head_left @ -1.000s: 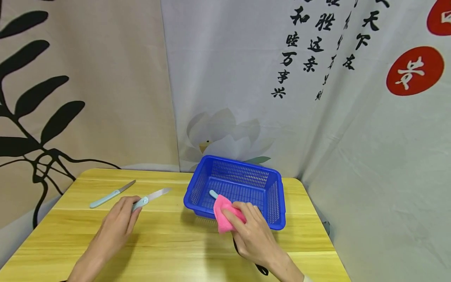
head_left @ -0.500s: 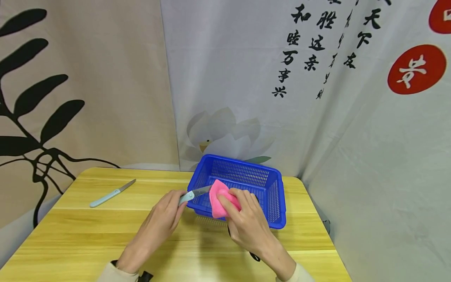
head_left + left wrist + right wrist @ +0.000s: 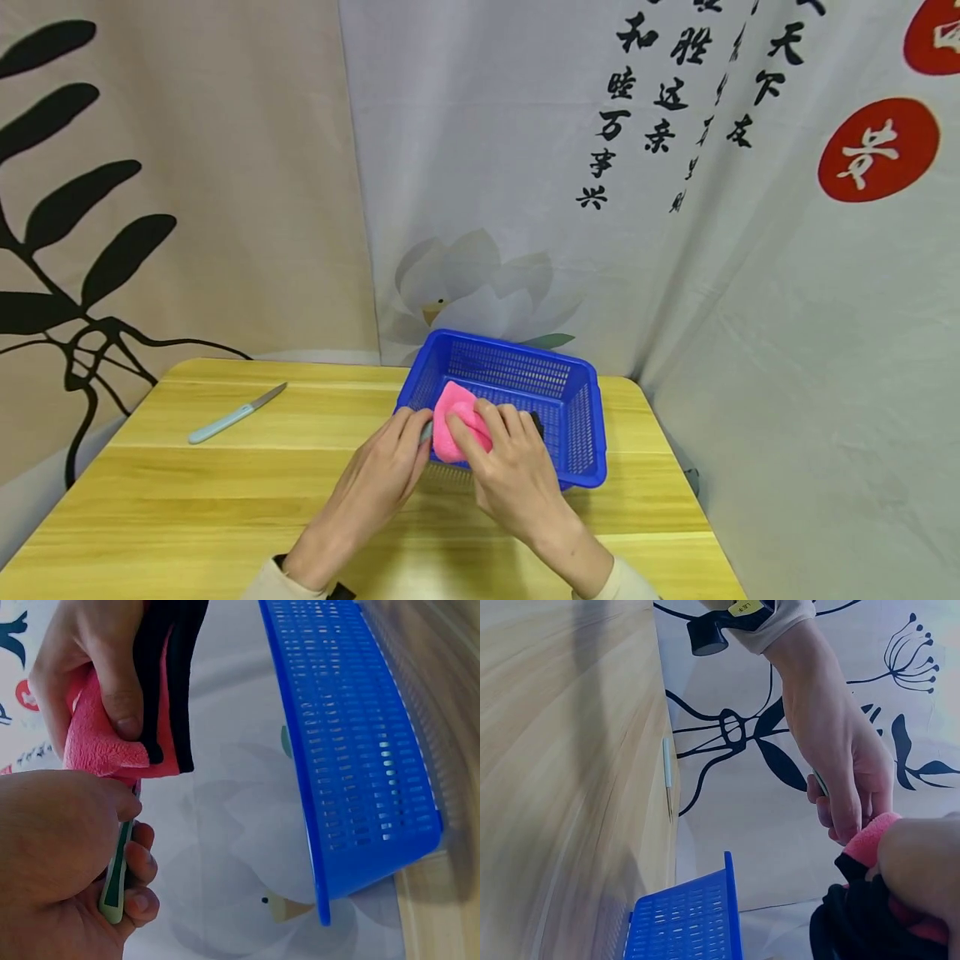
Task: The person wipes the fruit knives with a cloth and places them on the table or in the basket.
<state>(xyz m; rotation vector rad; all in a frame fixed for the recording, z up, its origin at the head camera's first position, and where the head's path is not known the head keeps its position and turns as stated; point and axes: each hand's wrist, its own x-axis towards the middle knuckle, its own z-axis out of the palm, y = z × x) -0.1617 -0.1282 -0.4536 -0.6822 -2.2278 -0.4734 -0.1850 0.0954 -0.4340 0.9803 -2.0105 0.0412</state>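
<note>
My left hand (image 3: 375,471) grips the pale green-blue handle of a knife (image 3: 115,877), just in front of the basket. The knife's blade is hidden by a pink cloth (image 3: 452,408) with a black edging, bunched in my right hand (image 3: 517,475). My two hands meet at the cloth, the left fingertips right at its edge in the left wrist view. Both are held above the near rim of a blue perforated plastic basket (image 3: 587,433). A second knife (image 3: 238,412) with a similar pale handle lies on the table at the left.
The basket stands toward the back right of the wooden table (image 3: 225,508). Behind the table hangs a printed fabric curtain (image 3: 480,167) with dark leaves and writing. A similar curtain closes off the right side.
My left hand has carried the knife rightward from the table's left side until its blade went into the pink cloth. My right hand has shifted slightly up and left with the cloth.
</note>
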